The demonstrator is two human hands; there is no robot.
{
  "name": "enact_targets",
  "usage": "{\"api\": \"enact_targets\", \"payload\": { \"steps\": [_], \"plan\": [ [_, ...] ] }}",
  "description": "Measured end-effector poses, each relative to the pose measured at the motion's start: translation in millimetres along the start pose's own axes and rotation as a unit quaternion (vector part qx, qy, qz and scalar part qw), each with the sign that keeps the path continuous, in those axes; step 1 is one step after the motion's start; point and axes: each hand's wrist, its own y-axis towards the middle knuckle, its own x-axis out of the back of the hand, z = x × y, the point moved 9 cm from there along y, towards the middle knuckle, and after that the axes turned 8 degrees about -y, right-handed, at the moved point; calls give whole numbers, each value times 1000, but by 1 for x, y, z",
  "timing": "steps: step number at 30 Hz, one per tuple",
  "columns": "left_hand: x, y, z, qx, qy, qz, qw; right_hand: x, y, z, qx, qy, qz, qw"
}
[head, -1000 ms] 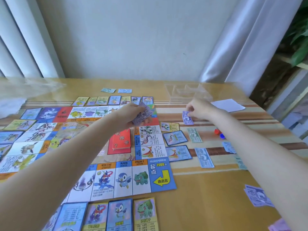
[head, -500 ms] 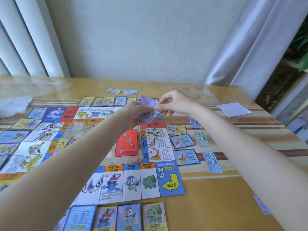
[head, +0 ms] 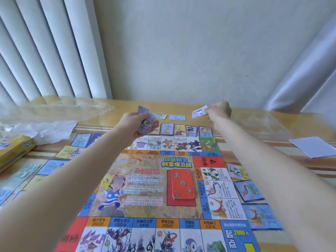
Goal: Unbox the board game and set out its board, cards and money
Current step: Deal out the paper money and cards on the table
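The game board lay flat on the wooden worktop, its printed squares running round a picture panel in the middle. A red stack of cards sat on the red rectangle right of the board's centre. Both arms reached out over the board toward the far edge of the worktop. The left hand had its fingers curled round a purple wad of play money, held above the board's far row of squares. The right hand was raised further off, its fingers pinching a single purple note by one end, so that the note stuck out to the left, clear of the worktop. Beyond the board's far edge a row of property cards lay face up, and behind these two small notes lay side by side. More property cards were set along the board's right edge, and others along its left edge. The yellow game box stood at the left edge of the view, beside crumpled clear plastic wrap. A white sheet of paper lay on the worktop well to the right. White vertical blinds hung behind the worktop on the left.
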Motion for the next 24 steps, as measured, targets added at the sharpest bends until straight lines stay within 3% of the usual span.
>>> {"api": "enact_targets", "payload": {
  "steps": [6, 12, 16, 18, 20, 21, 24],
  "plan": [
    [11, 25, 7, -3, 24, -8, 1000, -32, 22, -17, -30, -116, -6, 993],
    [9, 28, 15, 12, 29, -4, 999, -41, 14, -6, 55, -291, -32, 955],
    [10, 21, 8, 11, 13, -4, 1000, -28, -3, 31, 129, -244, -49, 960],
    [11, 14, 1, 4, -9, -11, 1000, -44, -29, 59, 192, -155, 80, 966],
    [13, 5, -5, -5, -17, -24, 1000, -67, -79, 83, 223, -96, 270, 932],
    [15, 0, -7, -9, -15, -31, 999, -74, -103, 95, 247, -96, 324, 908],
    [24, -15, -16, -15, -10, -42, 999, -85, -146, 125, 310, -103, 341, 881]
  ]
}}
